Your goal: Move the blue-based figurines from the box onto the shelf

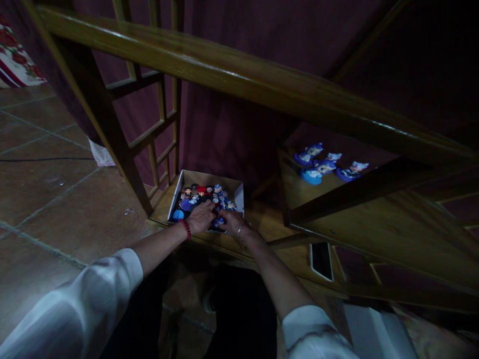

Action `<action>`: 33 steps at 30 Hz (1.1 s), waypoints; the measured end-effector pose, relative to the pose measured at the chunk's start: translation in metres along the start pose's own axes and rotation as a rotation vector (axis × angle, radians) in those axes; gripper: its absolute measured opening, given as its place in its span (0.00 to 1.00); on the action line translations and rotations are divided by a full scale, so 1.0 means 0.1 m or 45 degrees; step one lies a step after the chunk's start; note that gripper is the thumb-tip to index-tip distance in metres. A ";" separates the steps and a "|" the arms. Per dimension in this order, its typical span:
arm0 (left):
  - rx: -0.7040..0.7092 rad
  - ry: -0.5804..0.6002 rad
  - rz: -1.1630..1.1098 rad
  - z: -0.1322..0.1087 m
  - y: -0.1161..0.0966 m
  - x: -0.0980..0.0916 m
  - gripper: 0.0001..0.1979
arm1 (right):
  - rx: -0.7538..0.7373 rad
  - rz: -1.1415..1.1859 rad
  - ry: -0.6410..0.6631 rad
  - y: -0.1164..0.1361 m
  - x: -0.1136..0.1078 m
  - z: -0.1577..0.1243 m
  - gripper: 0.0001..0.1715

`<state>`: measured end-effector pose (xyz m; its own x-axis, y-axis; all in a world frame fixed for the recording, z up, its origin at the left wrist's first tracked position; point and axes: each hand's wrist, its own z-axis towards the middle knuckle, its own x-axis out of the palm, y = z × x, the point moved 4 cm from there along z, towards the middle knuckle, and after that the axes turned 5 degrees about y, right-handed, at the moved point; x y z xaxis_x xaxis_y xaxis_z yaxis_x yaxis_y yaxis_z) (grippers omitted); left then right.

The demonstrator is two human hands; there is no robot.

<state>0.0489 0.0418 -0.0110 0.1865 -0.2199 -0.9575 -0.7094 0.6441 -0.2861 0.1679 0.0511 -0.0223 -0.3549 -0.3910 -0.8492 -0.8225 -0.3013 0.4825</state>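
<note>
A shallow cardboard box point(239, 192) holds several small toy figurines point(201, 190) in red, black, blue and white, heaped together. Over the middle of the heap lies my left hand point(202, 215), fingers stretched forward and slightly apart; their tips are partly lost among the toys. My right hand point(231, 221) is at the box's near right corner, its fingers curled round a small blue figurine point(219, 221). The two hands nearly meet. Dim light blurs the finer shapes.
The box rests on a low wooden shelf point(160, 207) beside a lattice panel point(153, 134). A wooden rail point(224, 70) crosses above my hands. Several blue-purple figurines point(318, 169) stand on a raised shelf to the right. A dark-screened phone point(321, 261) lies below it.
</note>
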 end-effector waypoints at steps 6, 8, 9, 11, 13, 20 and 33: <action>0.002 0.000 0.006 0.02 -0.02 0.00 0.05 | -0.101 -0.157 0.027 0.00 0.03 0.03 0.13; -0.005 0.006 0.016 0.03 -0.03 0.02 0.05 | -0.131 -0.140 0.016 0.00 0.04 0.02 0.13; -0.012 0.007 0.019 0.04 -0.03 0.03 0.05 | -0.146 -0.129 0.012 0.00 0.04 0.02 0.13; -0.022 0.010 0.020 0.06 -0.04 0.05 0.05 | -0.170 -0.098 0.003 0.00 0.04 0.02 0.12; -0.023 0.011 0.020 0.07 -0.04 0.06 0.05 | -0.185 -0.053 -0.009 0.00 0.04 0.01 0.12; -0.071 0.083 -0.005 0.08 -0.04 0.05 0.07 | -0.195 -0.094 0.033 0.03 0.04 0.02 0.14; -0.275 0.166 -0.102 0.06 -0.08 0.05 0.09 | -0.110 -0.080 0.040 -0.02 0.05 0.00 0.15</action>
<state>0.0598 0.0398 -0.0141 0.1687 -0.3651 -0.9155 -0.8271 0.4528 -0.3330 0.1675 0.0499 -0.0269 -0.2882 -0.3957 -0.8720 -0.8008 -0.3997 0.4461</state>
